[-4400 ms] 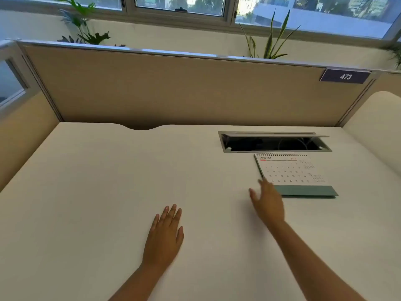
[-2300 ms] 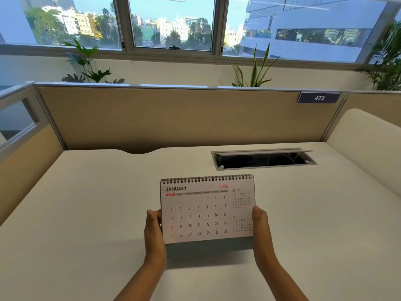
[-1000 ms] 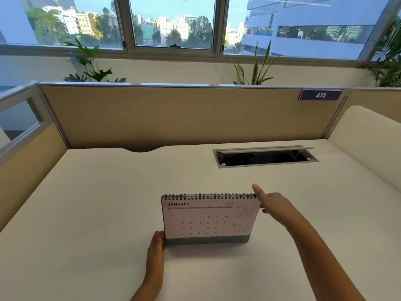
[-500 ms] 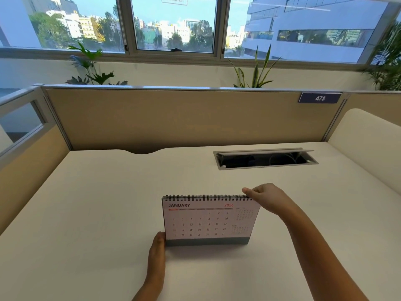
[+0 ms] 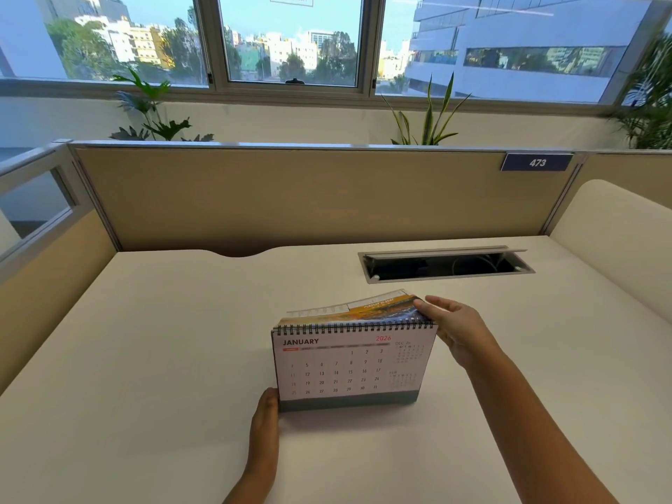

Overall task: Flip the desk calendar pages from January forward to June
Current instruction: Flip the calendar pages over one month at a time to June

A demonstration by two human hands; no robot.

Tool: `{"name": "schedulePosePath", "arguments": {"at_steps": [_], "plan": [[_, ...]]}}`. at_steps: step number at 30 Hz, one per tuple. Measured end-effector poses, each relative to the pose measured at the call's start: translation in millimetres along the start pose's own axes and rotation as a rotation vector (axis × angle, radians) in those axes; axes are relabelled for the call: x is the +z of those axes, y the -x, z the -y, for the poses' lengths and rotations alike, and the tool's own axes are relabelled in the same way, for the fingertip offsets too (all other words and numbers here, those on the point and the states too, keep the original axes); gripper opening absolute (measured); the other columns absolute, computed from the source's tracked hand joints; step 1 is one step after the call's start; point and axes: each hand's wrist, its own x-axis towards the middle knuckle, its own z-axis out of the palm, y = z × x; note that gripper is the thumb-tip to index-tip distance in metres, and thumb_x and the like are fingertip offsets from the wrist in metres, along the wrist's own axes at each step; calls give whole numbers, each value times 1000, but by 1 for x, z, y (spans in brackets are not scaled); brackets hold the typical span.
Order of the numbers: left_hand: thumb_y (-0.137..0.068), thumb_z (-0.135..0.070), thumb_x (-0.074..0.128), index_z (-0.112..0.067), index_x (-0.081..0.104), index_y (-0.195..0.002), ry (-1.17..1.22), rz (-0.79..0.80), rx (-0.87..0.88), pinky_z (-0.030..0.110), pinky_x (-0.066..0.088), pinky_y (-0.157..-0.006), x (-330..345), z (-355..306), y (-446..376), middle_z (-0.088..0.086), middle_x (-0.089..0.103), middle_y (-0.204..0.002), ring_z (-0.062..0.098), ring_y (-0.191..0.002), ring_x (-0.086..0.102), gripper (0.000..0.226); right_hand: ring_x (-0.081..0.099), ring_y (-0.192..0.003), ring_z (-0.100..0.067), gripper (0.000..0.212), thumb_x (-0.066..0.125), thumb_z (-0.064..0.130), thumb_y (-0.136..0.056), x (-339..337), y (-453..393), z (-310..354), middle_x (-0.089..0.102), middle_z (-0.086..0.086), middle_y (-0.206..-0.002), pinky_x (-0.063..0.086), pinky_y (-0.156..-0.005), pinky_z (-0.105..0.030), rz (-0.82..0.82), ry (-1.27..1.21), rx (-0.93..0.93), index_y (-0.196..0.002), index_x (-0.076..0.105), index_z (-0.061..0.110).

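A spiral-bound desk calendar [image 5: 349,369] stands upright on the white desk [image 5: 163,358], its front page showing JANUARY 2026. Behind the spiral, several back pages [image 5: 367,309] with a colourful picture are lifted and fanned out. My right hand [image 5: 454,329] holds those lifted pages at their upper right corner, fingertips on the edge. My left hand [image 5: 267,420] presses against the calendar's lower left corner and grey base, steadying it.
An open cable tray [image 5: 445,265] is cut into the desk behind the calendar. Beige partition walls [image 5: 291,198] enclose the desk on the back and sides, with a 473 sign [image 5: 537,162]. Plants [image 5: 425,118] stand beyond the partition.
My right hand, which was at the top right of the spiral, has raised a bunch of pages from the back of the calendar. The left hand stays at the lower left corner.
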Motion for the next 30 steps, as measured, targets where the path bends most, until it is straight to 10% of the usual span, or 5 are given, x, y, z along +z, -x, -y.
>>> {"name": "schedulePosePath", "arguments": {"at_steps": [18,24,30], "plan": [[-98,-28,22,-11,51,-113,-3,-40,-27,38,41,-95,2,-1,-2,11,58,-110,32,-110,51,37,65,-85,-27,18,64,16,-81,-10,-12,-10,70,-13,-91,58,-61,-32,88,-149,-18,-98,66,10],[-94,-45,25,-5,60,-91,111,-340,25,36,39,-84,-1,-60,-27,16,65,-103,28,-95,59,53,61,-92,-30,23,63,15,-82,-10,-14,-10,69,-15,-93,54,-73,-38,80,-125,-49,-103,64,4],[-88,-40,49,-2,64,-93,-191,-36,-58,33,50,-66,4,-152,-59,15,68,-84,27,-75,63,41,62,-97,-33,29,62,19,-83,-6,-16,-13,68,-18,-101,53,-79,-44,57,-69,-86,-108,62,4]]}}
